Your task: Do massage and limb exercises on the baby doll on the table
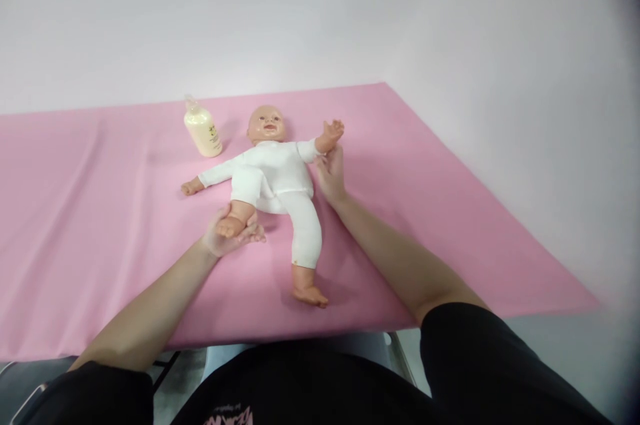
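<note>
A baby doll (280, 168) with a white cloth body lies on its back on the pink-covered table, head toward the far edge. Its leg on the left is bent and raised. My left hand (230, 236) cups that leg from below around the ankle, palm up, the doll's foot resting over it. On the other side, my right hand (331, 175) grips the doll's arm near the wrist; the doll's hand points up above my fingers. The doll's other arm and other leg lie stretched out on the cloth. Part of my left palm is hidden behind the foot.
A pale yellow pump bottle (203, 130) stands left of the doll's head. The pink tablecloth (425, 212) has folds at the left and reaches a slanting right edge. Behind the table is a white wall (300, 18). A light-coloured seat (220, 355) shows under the near edge.
</note>
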The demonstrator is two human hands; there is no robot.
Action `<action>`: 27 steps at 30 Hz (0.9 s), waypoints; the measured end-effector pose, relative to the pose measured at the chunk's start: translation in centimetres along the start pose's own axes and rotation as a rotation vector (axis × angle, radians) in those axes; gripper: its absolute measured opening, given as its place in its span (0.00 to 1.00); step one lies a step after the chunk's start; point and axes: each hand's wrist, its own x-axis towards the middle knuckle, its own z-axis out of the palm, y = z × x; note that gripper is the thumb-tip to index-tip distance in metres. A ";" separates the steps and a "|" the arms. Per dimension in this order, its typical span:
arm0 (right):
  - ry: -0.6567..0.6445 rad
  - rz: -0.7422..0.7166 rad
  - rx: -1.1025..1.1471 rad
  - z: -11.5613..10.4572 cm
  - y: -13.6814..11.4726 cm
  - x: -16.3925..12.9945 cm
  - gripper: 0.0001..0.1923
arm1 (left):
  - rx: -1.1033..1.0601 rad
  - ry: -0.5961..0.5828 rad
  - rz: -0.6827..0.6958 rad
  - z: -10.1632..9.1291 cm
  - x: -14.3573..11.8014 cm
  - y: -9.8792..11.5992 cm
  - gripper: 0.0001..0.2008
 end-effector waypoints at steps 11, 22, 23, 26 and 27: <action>-0.454 -0.307 -0.417 -0.1 -1.7 -0.8 0.16 | -0.213 0.324 -0.040 0.8 1.1 0.0 0.32; -0.415 -0.298 -0.405 0.0 -1.6 -0.9 0.16 | -0.003 0.102 -0.026 0.5 0.7 -0.2 0.28; -0.375 -0.266 -0.370 0.0 -1.5 -0.9 0.17 | 0.036 0.040 -0.026 0.5 0.6 -0.2 0.29; -0.240 -0.133 -0.222 0.1 -1.0 -0.7 0.23 | 0.164 -0.151 -0.074 0.4 0.0 -0.3 0.30; -0.189 -0.092 -0.165 0.1 -0.7 -0.6 0.25 | 0.200 -0.217 -0.112 0.4 -0.2 -0.3 0.31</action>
